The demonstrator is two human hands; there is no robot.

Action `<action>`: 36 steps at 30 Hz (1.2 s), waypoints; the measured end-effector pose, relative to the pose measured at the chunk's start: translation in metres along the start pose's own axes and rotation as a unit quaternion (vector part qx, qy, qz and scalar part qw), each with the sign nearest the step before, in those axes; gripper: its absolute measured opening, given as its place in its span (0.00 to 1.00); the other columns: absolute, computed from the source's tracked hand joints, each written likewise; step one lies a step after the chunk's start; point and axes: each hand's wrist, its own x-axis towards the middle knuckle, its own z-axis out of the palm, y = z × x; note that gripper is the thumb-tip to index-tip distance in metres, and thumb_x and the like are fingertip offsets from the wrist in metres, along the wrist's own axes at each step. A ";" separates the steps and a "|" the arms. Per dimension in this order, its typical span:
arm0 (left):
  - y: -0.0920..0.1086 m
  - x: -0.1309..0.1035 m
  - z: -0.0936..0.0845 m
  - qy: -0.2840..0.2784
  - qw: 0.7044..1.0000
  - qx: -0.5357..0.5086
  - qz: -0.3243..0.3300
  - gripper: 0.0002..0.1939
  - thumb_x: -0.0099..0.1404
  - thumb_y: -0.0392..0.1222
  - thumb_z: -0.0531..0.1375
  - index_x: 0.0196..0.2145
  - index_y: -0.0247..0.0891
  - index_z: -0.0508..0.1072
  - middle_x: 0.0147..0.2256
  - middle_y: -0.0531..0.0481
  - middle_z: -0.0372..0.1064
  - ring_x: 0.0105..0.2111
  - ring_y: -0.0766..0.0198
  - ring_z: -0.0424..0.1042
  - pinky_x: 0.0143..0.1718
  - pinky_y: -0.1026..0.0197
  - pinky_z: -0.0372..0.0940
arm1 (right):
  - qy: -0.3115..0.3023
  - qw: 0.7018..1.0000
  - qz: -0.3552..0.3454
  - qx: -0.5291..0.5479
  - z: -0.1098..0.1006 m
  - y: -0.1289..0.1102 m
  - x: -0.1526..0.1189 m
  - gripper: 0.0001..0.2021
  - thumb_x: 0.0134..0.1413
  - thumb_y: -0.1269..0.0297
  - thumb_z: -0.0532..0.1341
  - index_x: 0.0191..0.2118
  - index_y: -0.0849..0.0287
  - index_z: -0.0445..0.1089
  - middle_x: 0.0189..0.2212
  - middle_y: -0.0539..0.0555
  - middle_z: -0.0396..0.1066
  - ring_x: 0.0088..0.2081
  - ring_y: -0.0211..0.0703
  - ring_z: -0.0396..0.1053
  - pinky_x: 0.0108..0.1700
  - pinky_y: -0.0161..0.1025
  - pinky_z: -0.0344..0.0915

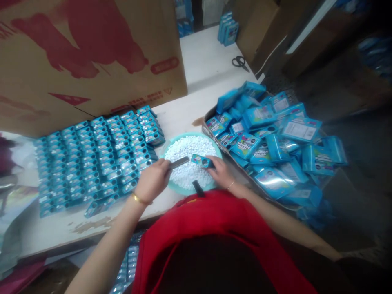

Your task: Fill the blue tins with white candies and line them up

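A round light-green bowl (221,152) full of small white pieces (196,143) stands in front of me on the table. Over its left side my left hand (154,179) grips a flat dark strip (179,162), whose tip points at the bowl's middle. My right hand (221,172) holds a small blue box (200,160) by its right end, above the bowl. Strip and box are close together, with a narrow gap between them. Left of the bowl, many small blue boxes (107,159) stand in packed rows, several with white pieces showing at their tops.
A carton (241,165) heaped with blue packs (263,151) stands right of the bowl. A large cardboard box (122,45) rises behind the rows. Black scissors (240,63) and several upright blue boxes (228,30) are at the far end of the white table (202,61).
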 end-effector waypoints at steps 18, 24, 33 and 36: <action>-0.013 0.024 0.137 0.045 0.916 -0.397 0.035 0.13 0.65 0.47 0.55 0.43 0.37 0.68 0.38 0.47 0.70 0.38 0.62 0.69 0.42 0.59 0.65 | 0.074 0.990 0.118 0.022 -0.016 0.010 0.000 0.23 0.56 0.54 0.60 0.54 0.60 0.62 0.49 0.62 0.70 0.51 0.53 0.68 0.53 0.52 0.66; -0.020 0.009 0.057 0.065 0.931 -0.348 0.092 0.11 0.67 0.45 0.54 0.43 0.38 0.68 0.38 0.47 0.70 0.37 0.62 0.69 0.40 0.60 0.64 | 0.013 0.999 0.049 -0.006 -0.009 0.003 0.002 0.19 0.58 0.60 0.57 0.54 0.58 0.63 0.48 0.61 0.71 0.51 0.53 0.68 0.53 0.54 0.66; 0.031 0.006 -0.036 0.002 0.992 -0.070 0.102 0.10 0.65 0.34 0.50 0.35 0.39 0.70 0.31 0.45 0.65 0.32 0.57 0.68 0.34 0.58 0.64 | -0.026 0.999 -0.027 0.009 0.016 -0.003 0.002 0.20 0.59 0.66 0.53 0.57 0.59 0.60 0.52 0.61 0.68 0.54 0.53 0.65 0.56 0.54 0.65; 0.035 -0.002 -0.050 0.021 0.993 -0.057 0.104 0.13 0.64 0.31 0.47 0.36 0.40 0.70 0.30 0.45 0.64 0.30 0.57 0.67 0.31 0.57 0.64 | -0.030 0.999 -0.003 0.020 0.014 -0.010 0.005 0.19 0.61 0.63 0.53 0.57 0.57 0.59 0.51 0.59 0.69 0.54 0.52 0.66 0.56 0.53 0.67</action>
